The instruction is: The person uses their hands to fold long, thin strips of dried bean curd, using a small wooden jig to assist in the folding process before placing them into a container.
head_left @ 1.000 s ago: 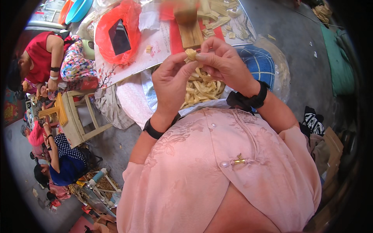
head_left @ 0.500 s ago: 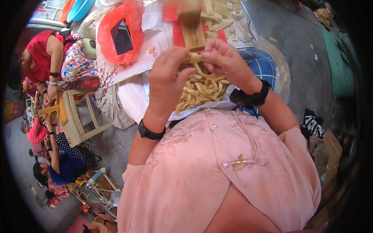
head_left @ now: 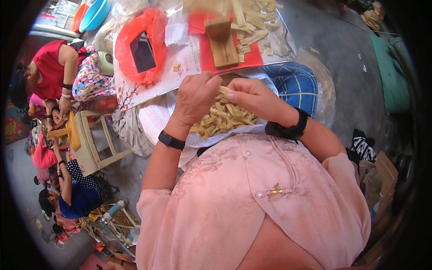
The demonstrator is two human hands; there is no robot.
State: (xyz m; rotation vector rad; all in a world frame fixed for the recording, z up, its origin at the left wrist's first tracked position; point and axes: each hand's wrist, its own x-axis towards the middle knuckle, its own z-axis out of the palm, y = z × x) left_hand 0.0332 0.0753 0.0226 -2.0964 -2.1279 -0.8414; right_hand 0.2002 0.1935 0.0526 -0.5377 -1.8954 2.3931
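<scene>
Upper centre: my left hand (head_left: 196,95) and right hand (head_left: 252,98), close together, pinch a pale strip (head_left: 224,90) between them; probably light, pliable, easily split, best gripped near its ends. Beneath, heaped strips (head_left: 227,118); beyond, a wooden block (head_left: 223,49) on the surface (head_left: 191,56).

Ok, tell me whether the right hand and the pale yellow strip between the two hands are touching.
Touching. The head view shows the right hand with its thumb tip against the pale yellow strip, no gap between them.
</scene>
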